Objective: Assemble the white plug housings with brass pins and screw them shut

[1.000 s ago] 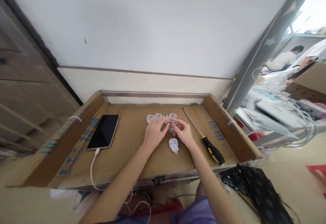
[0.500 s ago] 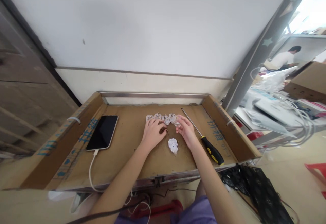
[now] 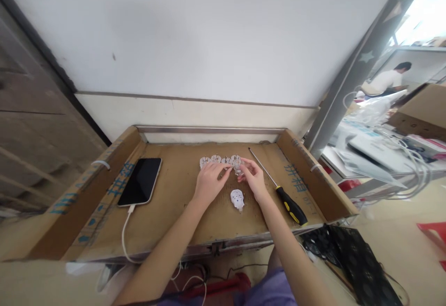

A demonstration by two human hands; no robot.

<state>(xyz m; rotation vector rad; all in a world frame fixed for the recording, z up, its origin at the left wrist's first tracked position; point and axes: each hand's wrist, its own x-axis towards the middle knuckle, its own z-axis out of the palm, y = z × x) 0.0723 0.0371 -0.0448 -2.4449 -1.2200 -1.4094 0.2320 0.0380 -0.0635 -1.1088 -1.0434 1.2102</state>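
Observation:
A row of small white plug parts (image 3: 213, 159) stands near the back of the cardboard-lined tray (image 3: 174, 194). My right hand (image 3: 253, 179) pinches one white plug part (image 3: 237, 164) at the right end of that row. My left hand (image 3: 209, 181) reaches in from the left, its fingertips pinched close against the same part. Another white plug piece (image 3: 237, 199) lies flat on the tray just in front of my hands, between my wrists.
A black phone (image 3: 140, 181) on a white cable (image 3: 124, 232) lies at the tray's left. A screwdriver with a black and yellow handle (image 3: 290, 205) lies at the right. Beyond the tray's right wall are cables, a box and a person at a distance.
My hands drew apart half a second ago, with the left near a small dark bit on the tray. They have now come together again on a plug part at the row's right end.

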